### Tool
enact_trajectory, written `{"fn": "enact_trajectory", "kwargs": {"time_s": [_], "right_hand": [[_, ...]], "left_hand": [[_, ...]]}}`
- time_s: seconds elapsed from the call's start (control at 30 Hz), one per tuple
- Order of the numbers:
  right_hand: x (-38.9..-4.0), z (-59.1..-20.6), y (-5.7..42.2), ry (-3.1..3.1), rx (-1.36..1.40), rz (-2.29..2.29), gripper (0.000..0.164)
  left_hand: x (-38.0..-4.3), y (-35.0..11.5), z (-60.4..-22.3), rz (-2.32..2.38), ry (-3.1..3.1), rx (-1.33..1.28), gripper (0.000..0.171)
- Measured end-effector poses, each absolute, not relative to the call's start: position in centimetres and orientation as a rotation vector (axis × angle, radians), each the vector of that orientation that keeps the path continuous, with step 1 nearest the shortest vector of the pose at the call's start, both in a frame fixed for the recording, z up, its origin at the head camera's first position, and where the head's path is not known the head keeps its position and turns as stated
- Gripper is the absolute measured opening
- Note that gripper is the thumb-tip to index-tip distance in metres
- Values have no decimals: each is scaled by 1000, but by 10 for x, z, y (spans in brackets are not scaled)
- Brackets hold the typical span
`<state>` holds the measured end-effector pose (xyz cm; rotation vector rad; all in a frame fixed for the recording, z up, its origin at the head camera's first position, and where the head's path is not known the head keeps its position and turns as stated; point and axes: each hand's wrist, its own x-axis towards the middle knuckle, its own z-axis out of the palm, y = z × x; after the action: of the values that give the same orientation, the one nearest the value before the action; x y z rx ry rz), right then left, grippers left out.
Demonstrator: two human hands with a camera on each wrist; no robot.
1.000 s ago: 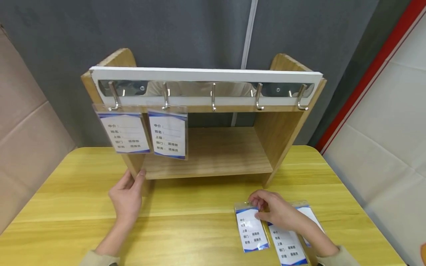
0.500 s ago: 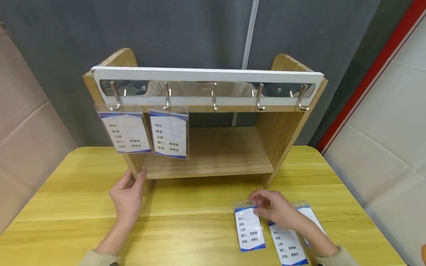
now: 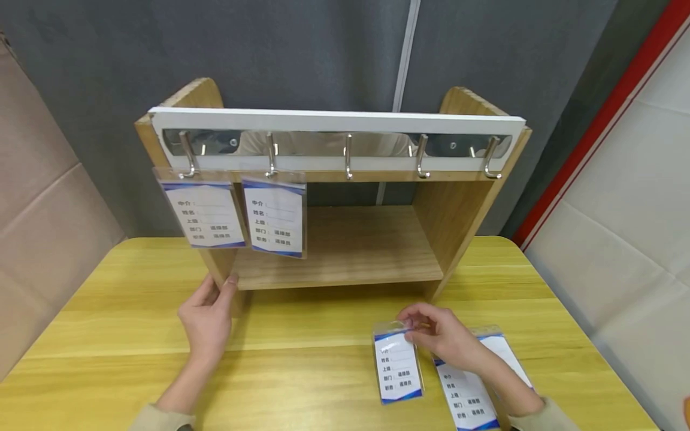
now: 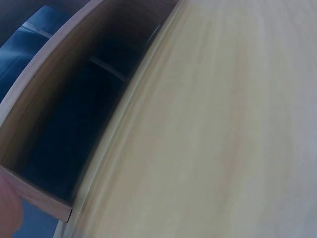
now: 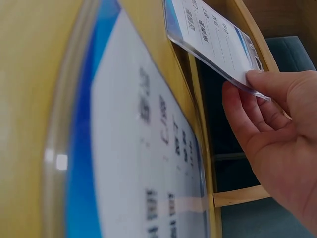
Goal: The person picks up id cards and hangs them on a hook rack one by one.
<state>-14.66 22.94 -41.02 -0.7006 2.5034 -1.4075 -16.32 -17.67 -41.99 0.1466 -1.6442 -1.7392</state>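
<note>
My right hand [image 3: 444,338] pinches the upper right corner of a clear-sleeved ID badge [image 3: 398,366] between thumb and fingers. In the right wrist view the badge [image 5: 213,39] tilts up off the table, its slotted end towards the hand. My left hand [image 3: 207,317] grips the lower left leg of a wooden shelf [image 3: 334,278]; only a bit of a finger [image 4: 9,210] shows in the left wrist view. Along the shelf's top front runs a white hook rail [image 3: 323,164] with several metal hooks. One badge [image 3: 205,214] hangs at the leftmost hook, another badge [image 3: 275,218] at the second.
Two more badges lie on the table under my right forearm: a nearer badge [image 3: 466,395] and a farther badge [image 3: 507,356], partly covered by the arm. The wooden table [image 3: 302,383] meets a grey partition [image 3: 323,54] behind and a pale panel [image 3: 620,179] at the right.
My right hand has shifted slightly left with the badge, whose lower end has swung left and upward, away from the other loose badges. My left hand keeps its hold on the shelf leg.
</note>
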Motion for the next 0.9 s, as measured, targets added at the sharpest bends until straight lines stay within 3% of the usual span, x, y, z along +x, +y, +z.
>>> {"fn": "enact_trajectory", "kwargs": {"time_s": [0.9], "right_hand": [[-143, -386, 209, 2520, -932, -1757, 23]], "left_hand": [[-163, -177, -419, -1749, -1644, 150, 33]]}}
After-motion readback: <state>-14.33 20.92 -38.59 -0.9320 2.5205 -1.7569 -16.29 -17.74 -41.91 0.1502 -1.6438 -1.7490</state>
